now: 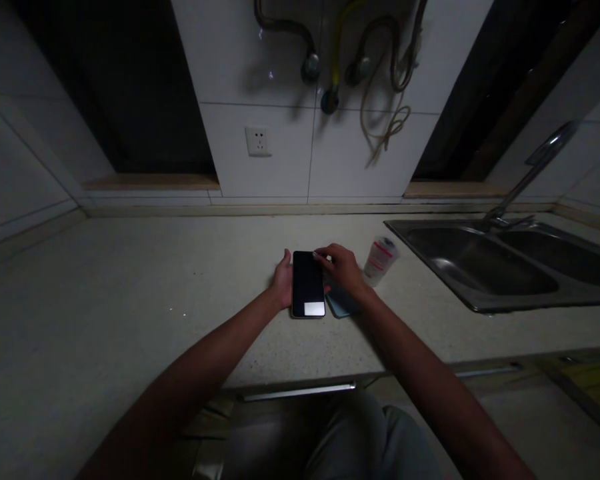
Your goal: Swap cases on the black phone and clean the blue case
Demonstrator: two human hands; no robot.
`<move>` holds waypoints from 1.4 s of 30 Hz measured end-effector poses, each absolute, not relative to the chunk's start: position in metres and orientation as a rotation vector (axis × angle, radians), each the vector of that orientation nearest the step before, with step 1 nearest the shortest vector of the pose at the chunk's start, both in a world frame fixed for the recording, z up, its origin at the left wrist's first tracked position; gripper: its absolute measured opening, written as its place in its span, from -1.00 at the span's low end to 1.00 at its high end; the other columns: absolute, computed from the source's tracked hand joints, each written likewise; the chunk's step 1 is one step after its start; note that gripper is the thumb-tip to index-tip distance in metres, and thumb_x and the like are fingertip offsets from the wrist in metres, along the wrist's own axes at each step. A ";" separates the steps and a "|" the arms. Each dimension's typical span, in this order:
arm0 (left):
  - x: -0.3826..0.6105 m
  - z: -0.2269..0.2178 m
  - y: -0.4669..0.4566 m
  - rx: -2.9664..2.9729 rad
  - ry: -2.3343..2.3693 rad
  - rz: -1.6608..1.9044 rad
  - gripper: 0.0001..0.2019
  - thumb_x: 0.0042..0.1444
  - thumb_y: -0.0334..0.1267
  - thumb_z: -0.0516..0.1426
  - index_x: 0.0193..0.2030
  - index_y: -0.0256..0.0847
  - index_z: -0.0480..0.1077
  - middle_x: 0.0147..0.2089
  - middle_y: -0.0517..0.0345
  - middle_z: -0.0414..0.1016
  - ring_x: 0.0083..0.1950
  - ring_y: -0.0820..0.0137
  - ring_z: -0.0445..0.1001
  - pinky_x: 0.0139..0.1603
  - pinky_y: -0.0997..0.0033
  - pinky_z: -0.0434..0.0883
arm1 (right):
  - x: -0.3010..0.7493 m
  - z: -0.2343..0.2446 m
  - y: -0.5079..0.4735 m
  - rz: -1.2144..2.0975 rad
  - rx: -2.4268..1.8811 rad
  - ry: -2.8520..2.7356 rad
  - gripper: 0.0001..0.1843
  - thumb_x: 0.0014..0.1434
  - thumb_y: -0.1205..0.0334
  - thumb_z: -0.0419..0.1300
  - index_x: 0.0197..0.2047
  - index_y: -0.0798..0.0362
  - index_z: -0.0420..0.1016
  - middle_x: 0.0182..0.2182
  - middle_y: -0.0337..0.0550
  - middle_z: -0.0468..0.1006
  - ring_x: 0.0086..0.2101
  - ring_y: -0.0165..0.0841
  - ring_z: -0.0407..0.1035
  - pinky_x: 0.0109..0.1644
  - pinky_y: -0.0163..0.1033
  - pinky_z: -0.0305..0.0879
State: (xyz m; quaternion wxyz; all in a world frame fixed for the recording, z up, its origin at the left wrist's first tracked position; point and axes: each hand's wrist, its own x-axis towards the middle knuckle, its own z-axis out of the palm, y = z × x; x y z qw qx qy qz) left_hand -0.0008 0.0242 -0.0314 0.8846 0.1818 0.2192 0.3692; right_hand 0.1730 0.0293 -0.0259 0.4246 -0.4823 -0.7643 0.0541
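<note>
Black and glossy, the phone [307, 277] lies face up in the grip of my left hand [282, 281], over the pale counter [220, 260]. My right hand [344, 267] has its fingertips pinched at the screen's upper right corner; whether they hold anything, I can't tell. A flat blue thing [343, 305] sits partly under my right forearm, a clear cup [381, 260] with red print just beyond, then the steel sink [475, 260].

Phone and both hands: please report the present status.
Left hand holds phone, screen mostly dark. Right hand at its upper right corner. Blue flat item and cup close on right, neither covering phone.
</note>
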 end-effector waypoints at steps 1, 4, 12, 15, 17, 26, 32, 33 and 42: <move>-0.001 -0.032 0.024 0.395 0.451 0.749 -0.28 0.21 0.32 -0.14 -0.08 -0.38 0.46 -0.27 -0.28 0.58 -0.15 -0.04 0.58 -0.04 -0.22 0.42 | 0.172 -0.027 0.029 0.116 -1.219 -1.846 -0.77 0.28 0.17 0.18 -0.13 0.07 0.62 -0.29 -0.05 0.57 -0.30 -0.30 0.44 -0.15 -0.20 0.34; 0.000 -0.033 0.023 0.440 0.433 0.699 -0.25 0.19 0.34 -0.13 -0.03 -0.39 0.45 -0.21 -0.32 0.58 -0.11 -0.08 0.58 -0.05 -0.23 0.43 | 0.170 -0.028 0.027 0.075 -1.225 -1.743 -0.74 0.30 0.18 0.13 -0.08 0.09 0.59 -0.25 0.00 0.57 -0.29 -0.27 0.44 -0.14 -0.16 0.35; 0.004 -0.027 0.020 0.416 0.444 0.614 -0.26 0.17 0.36 -0.12 0.02 -0.33 0.41 -0.20 -0.27 0.59 -0.11 -0.04 0.58 -0.05 -0.18 0.45 | 0.163 -0.031 0.027 0.108 -1.266 -1.788 -0.71 0.32 0.15 0.09 -0.04 0.01 0.60 -0.15 0.01 0.64 -0.14 -0.19 0.49 0.00 -0.04 0.38; 0.005 -0.025 0.019 0.422 0.458 0.622 -0.26 0.18 0.36 -0.13 0.02 -0.31 0.42 -0.20 -0.24 0.59 -0.11 -0.02 0.59 -0.05 -0.12 0.46 | 0.157 -0.030 0.025 0.238 -1.140 -1.908 -0.69 0.33 0.18 0.08 0.02 0.02 0.57 -0.09 0.00 0.63 -0.09 -0.23 0.50 0.04 -0.07 0.39; 0.006 -0.024 0.019 0.437 0.464 0.635 -0.26 0.18 0.36 -0.15 0.01 -0.31 0.43 -0.21 -0.24 0.60 -0.12 -0.01 0.59 -0.05 -0.10 0.46 | 0.155 -0.029 0.024 0.259 -1.042 -1.977 -0.68 0.33 0.21 0.08 0.06 0.00 0.55 -0.04 -0.01 0.62 -0.03 -0.24 0.49 0.09 -0.05 0.37; 0.009 -0.023 0.022 0.403 0.595 0.782 -0.30 0.23 0.31 -0.17 -0.06 -0.30 0.48 -0.23 -0.19 0.61 -0.10 0.02 0.59 -0.02 -0.01 0.45 | 0.153 -0.027 0.022 0.178 -0.795 -2.234 -0.67 0.28 0.32 0.13 0.06 -0.10 0.55 0.07 -0.08 0.57 0.17 -0.23 0.36 0.26 0.11 0.24; 0.002 -0.027 0.033 0.275 0.606 0.914 -0.27 0.25 0.29 -0.21 -0.11 -0.34 0.49 -0.34 -0.15 0.59 -0.18 0.05 0.60 -0.05 0.03 0.47 | 0.145 -0.028 0.015 0.259 -0.638 -2.414 -0.71 0.29 0.30 0.14 0.03 -0.05 0.57 -0.01 -0.07 0.63 0.11 -0.23 0.42 0.24 0.06 0.26; 0.001 -0.028 0.036 0.262 0.598 0.943 -0.27 0.26 0.28 -0.22 -0.12 -0.35 0.49 -0.36 -0.15 0.58 -0.21 0.06 0.60 -0.07 0.05 0.48 | 0.144 -0.027 0.013 0.243 -0.628 -2.426 -0.72 0.28 0.29 0.16 0.01 -0.04 0.58 -0.04 -0.08 0.64 0.11 -0.21 0.42 0.25 0.08 0.23; -0.007 -0.039 0.049 0.290 0.580 1.059 -0.29 0.25 0.27 -0.20 -0.12 -0.35 0.48 -0.37 -0.12 0.57 -0.32 0.13 0.57 -0.14 0.12 0.49 | 0.155 -0.015 0.009 0.379 -0.626 -2.444 -0.86 0.21 0.19 0.27 -0.19 -0.07 0.67 -0.21 -0.16 0.69 -0.18 -0.24 0.50 0.28 0.17 0.10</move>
